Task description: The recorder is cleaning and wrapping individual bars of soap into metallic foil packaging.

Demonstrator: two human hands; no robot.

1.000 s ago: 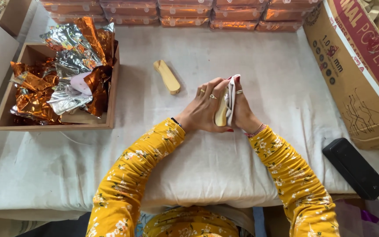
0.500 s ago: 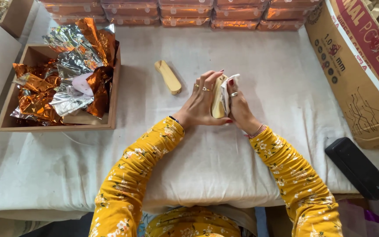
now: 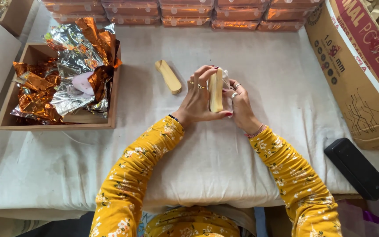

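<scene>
Over the middle of the white cloth-covered table (image 3: 110, 175), my left hand (image 3: 197, 98) and my right hand (image 3: 242, 103) together hold a pale wooden stick (image 3: 216, 90) upright. A thin clear plastic wrapper (image 3: 227, 81) sits against the stick on the right hand's side. Both hands wear rings, and the sleeves are yellow with flowers. A second wooden stick (image 3: 168, 77) lies flat on the cloth just left of the hands.
A wooden tray (image 3: 55, 123) at the left holds crumpled silver and orange foil wrappers (image 3: 69, 74). Rows of orange-wrapped packs (image 3: 176, 13) line the far edge. A large cardboard box (image 3: 360, 74) stands at the right, with a black oblong device (image 3: 356, 168) beside it.
The hands have shifted slightly away from me and turned the stick, so more of its pale face shows. The loose stick on the cloth has not moved.
</scene>
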